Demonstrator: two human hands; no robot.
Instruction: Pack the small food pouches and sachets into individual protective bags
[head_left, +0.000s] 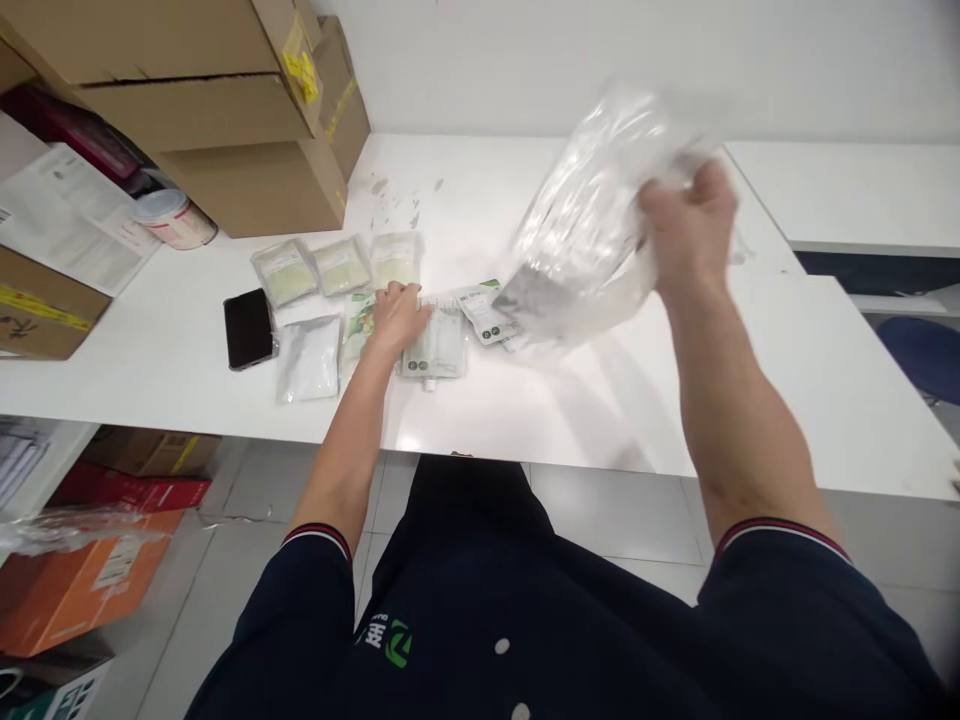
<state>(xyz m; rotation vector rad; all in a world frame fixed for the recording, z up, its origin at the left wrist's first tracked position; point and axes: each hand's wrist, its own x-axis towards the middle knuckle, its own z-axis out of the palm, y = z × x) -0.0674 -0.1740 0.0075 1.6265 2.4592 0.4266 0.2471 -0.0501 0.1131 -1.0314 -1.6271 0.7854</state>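
My right hand is closed on a crinkled clear plastic bag, lifted and tilted above the white table; both are smeared by motion. A dark grey patch shows at the bag's lower corner. My left hand lies on the pouches with its fingers apart, between a green printed pouch and a clear spouted pouch. Another printed pouch sits partly beneath the bag's lower end. Farther back rest three pale green packets in a row. A white packet is left of my left hand.
A black phone lies left of the packets. Large cardboard boxes stand at the back left, near a lidded can. The table's front edge runs close to my body. Boxes fill the floor space at lower left.
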